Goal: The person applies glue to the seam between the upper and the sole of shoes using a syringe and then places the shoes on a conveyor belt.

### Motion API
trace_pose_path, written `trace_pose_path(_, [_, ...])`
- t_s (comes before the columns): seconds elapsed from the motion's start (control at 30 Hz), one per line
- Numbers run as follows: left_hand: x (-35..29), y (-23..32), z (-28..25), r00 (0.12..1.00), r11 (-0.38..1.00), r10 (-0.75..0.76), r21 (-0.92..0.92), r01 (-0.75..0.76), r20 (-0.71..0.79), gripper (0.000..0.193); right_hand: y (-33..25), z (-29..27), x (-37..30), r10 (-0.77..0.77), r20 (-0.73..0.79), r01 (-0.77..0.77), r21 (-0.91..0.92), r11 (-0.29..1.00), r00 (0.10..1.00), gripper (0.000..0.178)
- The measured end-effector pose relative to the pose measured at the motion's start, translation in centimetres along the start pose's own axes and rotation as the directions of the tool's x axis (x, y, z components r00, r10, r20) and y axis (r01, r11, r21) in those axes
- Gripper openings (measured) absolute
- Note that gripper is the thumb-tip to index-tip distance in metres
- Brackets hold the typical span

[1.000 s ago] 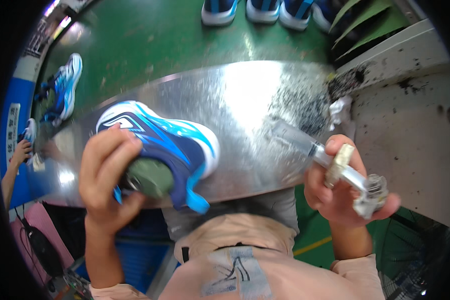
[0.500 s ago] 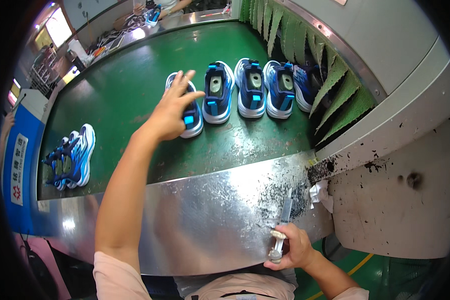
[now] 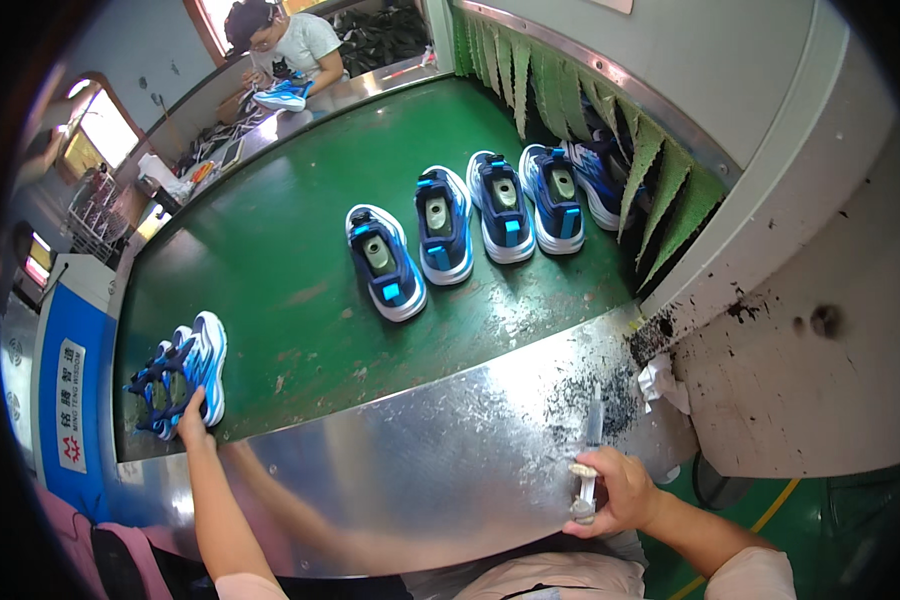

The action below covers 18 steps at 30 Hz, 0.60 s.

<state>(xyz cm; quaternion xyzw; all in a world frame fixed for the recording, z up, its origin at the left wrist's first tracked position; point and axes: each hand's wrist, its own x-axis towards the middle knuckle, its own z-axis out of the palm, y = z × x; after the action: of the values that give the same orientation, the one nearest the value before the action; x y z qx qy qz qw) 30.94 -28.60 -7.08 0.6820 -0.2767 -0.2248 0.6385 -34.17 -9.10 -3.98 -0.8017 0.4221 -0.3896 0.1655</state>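
At eight o'clock my left hand (image 3: pixel 193 420) meets a curvy-soled blue shoe (image 3: pixel 206 362); I can't tell whether it grips. My right hand (image 3: pixel 622 488) clamps a clear, tubular syringe (image 3: pixel 595 424) near five.

A green table (image 3: pixel 290 300) carries five blue shoes (image 3: pixel 502 212) in a row and a small bunch of shoes (image 3: pixel 206 365) at the left.

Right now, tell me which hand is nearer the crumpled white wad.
Right. The right hand, holding a syringe, is just below and left of the crumpled white wad in view; the left hand is far leftward, at the grouped shoes.
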Motion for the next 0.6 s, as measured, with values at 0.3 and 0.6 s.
trace_pose_path(0.3, [-18.9, 9.3, 0.3, 0.932, 0.981, 0.035, 0.166, -0.101, 0.360, 0.037, -0.8, 0.3, -0.2, 0.077, 0.014, -0.078, 0.051, 0.996, 0.997, 0.080])
trace_pose_path(0.6, [-40.3, 6.3, 0.7, 0.957, 0.955, 0.195, 0.182, -0.235, 0.212, 0.060, -5.1, -1.5, -1.0, 0.512, 0.325, -0.604, 0.351, 0.716, 0.795, 0.082])
